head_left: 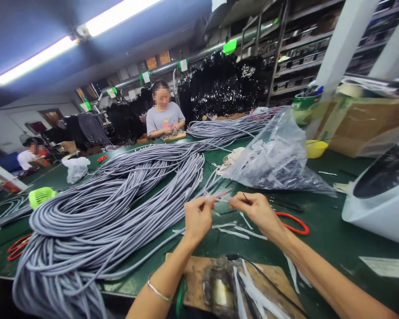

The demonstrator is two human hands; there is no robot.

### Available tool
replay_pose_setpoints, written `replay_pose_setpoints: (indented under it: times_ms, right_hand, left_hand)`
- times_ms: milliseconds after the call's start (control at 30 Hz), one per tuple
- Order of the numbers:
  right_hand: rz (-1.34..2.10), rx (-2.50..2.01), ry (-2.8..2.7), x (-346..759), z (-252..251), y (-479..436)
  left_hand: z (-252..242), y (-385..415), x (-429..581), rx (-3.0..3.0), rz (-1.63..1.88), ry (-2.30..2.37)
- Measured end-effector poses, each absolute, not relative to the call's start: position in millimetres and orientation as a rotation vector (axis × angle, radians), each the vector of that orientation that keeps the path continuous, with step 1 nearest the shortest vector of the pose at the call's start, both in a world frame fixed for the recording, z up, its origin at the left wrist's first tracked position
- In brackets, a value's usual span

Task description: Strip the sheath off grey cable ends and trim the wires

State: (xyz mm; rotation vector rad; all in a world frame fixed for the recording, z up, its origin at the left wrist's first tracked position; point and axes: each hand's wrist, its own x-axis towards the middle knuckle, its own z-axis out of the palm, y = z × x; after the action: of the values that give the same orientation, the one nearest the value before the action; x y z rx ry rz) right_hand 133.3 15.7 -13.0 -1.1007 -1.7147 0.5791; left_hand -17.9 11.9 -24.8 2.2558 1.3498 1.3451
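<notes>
My left hand (197,219) is closed in a pinch on the end of a grey cable, from which thin pink and white wires (222,194) stick out to the right. Close beside it, my right hand (257,212) pinches the tip of a thin white strand that spans the small gap between both hands. A small dark piece also shows at the right fingers; what it is I cannot make out. Thick bundles of grey cable (119,212) lie looped to the left. White scrap strips (234,232) are scattered on the green table (216,246) below my hands.
Red-handled scissors (294,223) lie beside my right forearm. A wooden board with a metal block (221,288) sits at the near edge. A clear bag of scraps (269,164) stands ahead, a white container (382,199) at right. A co-worker (165,115) sits across the table.
</notes>
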Motion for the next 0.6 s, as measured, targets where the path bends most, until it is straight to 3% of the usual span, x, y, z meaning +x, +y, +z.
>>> replay_pose_setpoints:
  times_ms: [233,367,433,600]
  right_hand:
    - [0.593,-1.108,-1.587,143,-9,13]
    - [0.723,-1.101,-1.627,148,-14,27]
    - [0.778,-1.074,-1.685,142,-20,30]
    - [0.686,-1.069,-1.762,137,-30,31]
  left_hand:
    - [-30,10,-17,2.590,1.225,1.183]
    - [-28,-3,-13,2.910,1.497,0.885]
    - [-26,-11,-11,2.793,1.625,0.841]
    - [-27,-19,-4,2.277,1.532,0.962]
